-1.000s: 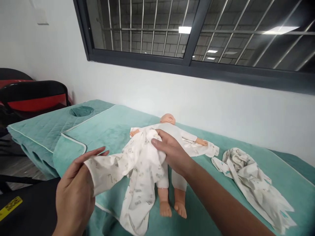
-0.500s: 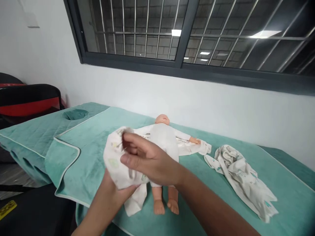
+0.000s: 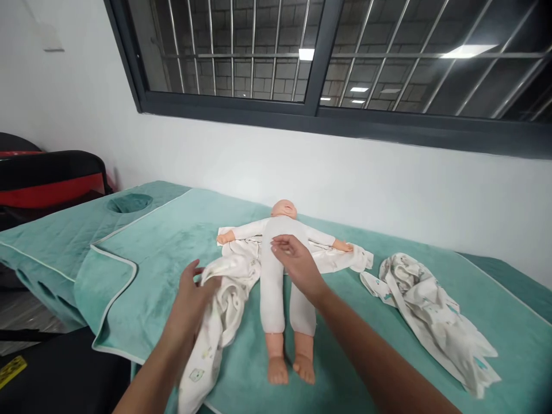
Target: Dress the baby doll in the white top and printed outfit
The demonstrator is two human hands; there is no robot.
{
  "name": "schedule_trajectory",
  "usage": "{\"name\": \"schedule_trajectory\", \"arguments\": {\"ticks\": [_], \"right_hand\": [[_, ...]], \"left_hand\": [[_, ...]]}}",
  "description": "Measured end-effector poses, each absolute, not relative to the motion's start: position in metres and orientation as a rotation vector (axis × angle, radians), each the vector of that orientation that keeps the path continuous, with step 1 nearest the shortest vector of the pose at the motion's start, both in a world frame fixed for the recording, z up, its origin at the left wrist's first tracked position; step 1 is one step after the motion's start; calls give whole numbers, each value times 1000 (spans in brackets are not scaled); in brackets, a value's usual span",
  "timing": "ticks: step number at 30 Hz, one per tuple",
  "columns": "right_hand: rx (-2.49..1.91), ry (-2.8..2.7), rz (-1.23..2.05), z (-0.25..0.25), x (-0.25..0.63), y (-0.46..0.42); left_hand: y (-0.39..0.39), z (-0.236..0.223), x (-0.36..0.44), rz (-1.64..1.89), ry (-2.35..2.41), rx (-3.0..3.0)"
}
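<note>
A baby doll (image 3: 272, 287) with a white cloth body lies on its back, arms spread and bare feet toward me. Under its arms and beside its left-hand side in view spreads a white printed baby garment (image 3: 230, 299), bunched up, with one end hanging toward the near edge. My left hand (image 3: 194, 290) is at the outer side of this garment, fingers apart, seemingly touching the cloth without gripping it. Over the doll's belly hovers my right hand (image 3: 297, 264), its fingers loosely curved and nothing between them.
A second white printed garment (image 3: 431, 313) lies crumpled on the right of the green bed cover (image 3: 345, 345). The bed has a round hole (image 3: 130, 202) at the left. Behind stand a white wall and a barred window (image 3: 241, 57). A red and black chair (image 3: 52, 184) is at the left.
Both hands have let go of the gathered garment part they held up. It has dropped beside the doll; my left hand stays at the left, and my right hand has moved up and right.
</note>
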State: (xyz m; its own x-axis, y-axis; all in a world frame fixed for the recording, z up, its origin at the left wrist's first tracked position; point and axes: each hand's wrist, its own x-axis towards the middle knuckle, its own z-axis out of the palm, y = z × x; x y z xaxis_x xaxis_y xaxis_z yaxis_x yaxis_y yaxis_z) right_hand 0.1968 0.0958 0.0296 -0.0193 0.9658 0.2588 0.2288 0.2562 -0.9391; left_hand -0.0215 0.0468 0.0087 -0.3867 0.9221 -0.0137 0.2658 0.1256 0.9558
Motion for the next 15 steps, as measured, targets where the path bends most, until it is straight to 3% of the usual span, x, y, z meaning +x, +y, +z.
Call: {"name": "schedule_trajectory", "arguments": {"ticks": [4, 7, 15], "right_hand": [[-1290, -1603, 499, 9, 234, 129], [-1391, -1661, 312, -2, 262, 163], [-1765, -1694, 618, -7, 316, 253]], "left_hand": [[39, -1, -11, 1348, 1755, 1589], [12, 5, 12, 1388, 1559, 1590], [22, -8, 70, 1071, 1273, 750]]}}
